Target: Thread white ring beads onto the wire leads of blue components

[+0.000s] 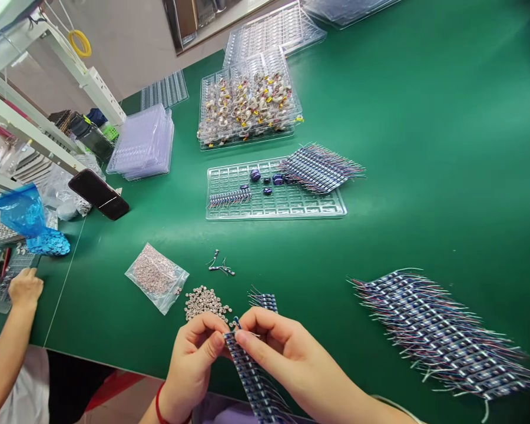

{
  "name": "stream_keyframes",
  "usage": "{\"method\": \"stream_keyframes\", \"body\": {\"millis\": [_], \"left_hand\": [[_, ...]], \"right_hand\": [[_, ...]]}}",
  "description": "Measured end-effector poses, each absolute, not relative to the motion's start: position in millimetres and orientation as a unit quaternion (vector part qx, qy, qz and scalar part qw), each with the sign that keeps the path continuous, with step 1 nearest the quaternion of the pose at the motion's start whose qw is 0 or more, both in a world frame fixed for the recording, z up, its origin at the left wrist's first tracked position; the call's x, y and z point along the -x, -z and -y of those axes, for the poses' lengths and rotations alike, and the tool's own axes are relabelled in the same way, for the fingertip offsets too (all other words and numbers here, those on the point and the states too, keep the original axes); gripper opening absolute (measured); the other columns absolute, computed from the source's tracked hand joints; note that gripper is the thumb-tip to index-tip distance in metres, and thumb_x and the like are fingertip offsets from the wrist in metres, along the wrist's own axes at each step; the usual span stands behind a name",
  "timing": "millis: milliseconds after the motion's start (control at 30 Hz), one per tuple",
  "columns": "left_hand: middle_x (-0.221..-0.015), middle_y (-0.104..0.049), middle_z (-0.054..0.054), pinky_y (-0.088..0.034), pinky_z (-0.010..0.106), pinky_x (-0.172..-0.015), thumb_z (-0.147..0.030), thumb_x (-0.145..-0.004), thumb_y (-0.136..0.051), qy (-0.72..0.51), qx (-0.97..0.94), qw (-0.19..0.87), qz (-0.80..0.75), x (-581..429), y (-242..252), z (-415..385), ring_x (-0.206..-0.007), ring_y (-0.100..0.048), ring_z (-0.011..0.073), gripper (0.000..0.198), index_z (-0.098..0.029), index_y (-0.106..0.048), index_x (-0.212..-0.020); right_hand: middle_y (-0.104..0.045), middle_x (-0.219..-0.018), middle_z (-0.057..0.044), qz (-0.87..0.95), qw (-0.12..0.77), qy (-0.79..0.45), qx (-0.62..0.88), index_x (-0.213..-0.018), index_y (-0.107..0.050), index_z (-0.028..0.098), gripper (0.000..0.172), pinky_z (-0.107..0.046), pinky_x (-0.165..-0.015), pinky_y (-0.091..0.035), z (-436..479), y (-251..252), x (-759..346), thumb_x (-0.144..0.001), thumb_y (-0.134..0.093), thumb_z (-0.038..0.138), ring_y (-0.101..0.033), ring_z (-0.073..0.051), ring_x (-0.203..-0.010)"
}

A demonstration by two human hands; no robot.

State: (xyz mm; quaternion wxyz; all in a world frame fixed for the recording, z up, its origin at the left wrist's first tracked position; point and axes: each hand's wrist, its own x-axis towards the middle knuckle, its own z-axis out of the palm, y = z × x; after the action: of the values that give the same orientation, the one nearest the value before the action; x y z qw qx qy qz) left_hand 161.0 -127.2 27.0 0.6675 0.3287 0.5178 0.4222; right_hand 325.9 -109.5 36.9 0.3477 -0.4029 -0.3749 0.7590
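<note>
A long dark-blue strip of small wired boards (252, 377) hangs down toward the table's front edge. My left hand (193, 353) pinches its upper end between thumb and fingers, with a red cord around the wrist. At that same end, my right hand (282, 347) is closed in a pinch on a small wired piece (237, 323), mostly hidden by the fingertips. Just beyond my left hand lies a loose pile of small round pinkish parts (205, 301). A short section of wired boards (264, 301) rests on the table behind my right hand.
A bag of pinkish parts (156, 275) and several loose wired pieces (221, 268) lie ahead. A large wired-board sheet (441, 335) is at right. Farther back are a clear tray (234, 213), filled trays (247, 109) and a phone (98, 194). A co-worker's hand (25, 288) is at left.
</note>
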Motion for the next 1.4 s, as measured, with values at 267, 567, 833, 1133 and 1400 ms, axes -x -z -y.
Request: {"method": "stream_keyframes", "body": {"millis": [267,567,833,1133,1400], "left_hand": [[-0.070,-0.060,0.001,-0.047,0.022,-0.062,-0.036,-0.076,-0.074,-0.427,-0.348,0.672,-0.495,-159,-26,129,-0.065,-0.055,0.0113,0.019,-0.017,-0.069,-0.075],[-0.074,-0.062,0.001,-0.047,0.023,-0.067,-0.031,-0.079,-0.072,-0.426,-0.391,0.658,-0.483,-153,-24,128,-0.068,-0.058,0.0123,0.012,-0.019,-0.070,-0.079],[-0.075,-0.061,0.003,-0.044,0.024,-0.067,-0.038,-0.077,-0.073,-0.412,-0.466,0.595,-0.509,-151,-30,126,-0.072,-0.055,0.0148,0.020,-0.019,-0.071,-0.079],[-0.074,-0.059,0.002,-0.041,0.023,-0.066,-0.036,-0.076,-0.073,-0.414,-0.418,0.617,-0.522,-152,-32,127,-0.071,-0.051,0.0131,0.019,-0.017,-0.068,-0.077],[-0.066,-0.058,0.000,-0.039,0.022,-0.062,-0.035,-0.069,-0.077,-0.417,-0.350,0.658,-0.521,-157,-31,124,-0.064,-0.049,0.0111,0.021,-0.016,-0.068,-0.069]], "right_hand": [[-0.048,-0.063,0.000,0.442,0.347,-0.709,0.426,-0.071,-0.052,0.019,0.034,-0.027,-0.055,-0.036,114,-35,-325,-0.083,-0.054,0.050,-0.042,-0.015,-0.059],[-0.049,-0.062,0.000,0.456,0.364,-0.690,0.428,-0.070,-0.054,0.019,0.029,-0.026,-0.054,-0.037,113,-35,-325,-0.084,-0.055,0.044,-0.042,-0.014,-0.057],[-0.049,-0.063,0.001,0.453,0.375,-0.693,0.416,-0.072,-0.056,0.018,0.031,-0.025,-0.054,-0.038,114,-34,-325,-0.086,-0.057,0.046,-0.043,-0.014,-0.058],[-0.060,-0.078,-0.003,0.431,0.344,-0.740,0.386,-0.084,-0.063,0.018,0.033,-0.027,-0.067,-0.044,110,-29,-333,-0.085,-0.060,0.051,-0.052,-0.018,-0.072],[-0.058,-0.077,-0.003,0.430,0.320,-0.755,0.378,-0.084,-0.062,0.018,0.035,-0.027,-0.067,-0.042,109,-27,-332,-0.084,-0.060,0.052,-0.049,-0.017,-0.071]]}}
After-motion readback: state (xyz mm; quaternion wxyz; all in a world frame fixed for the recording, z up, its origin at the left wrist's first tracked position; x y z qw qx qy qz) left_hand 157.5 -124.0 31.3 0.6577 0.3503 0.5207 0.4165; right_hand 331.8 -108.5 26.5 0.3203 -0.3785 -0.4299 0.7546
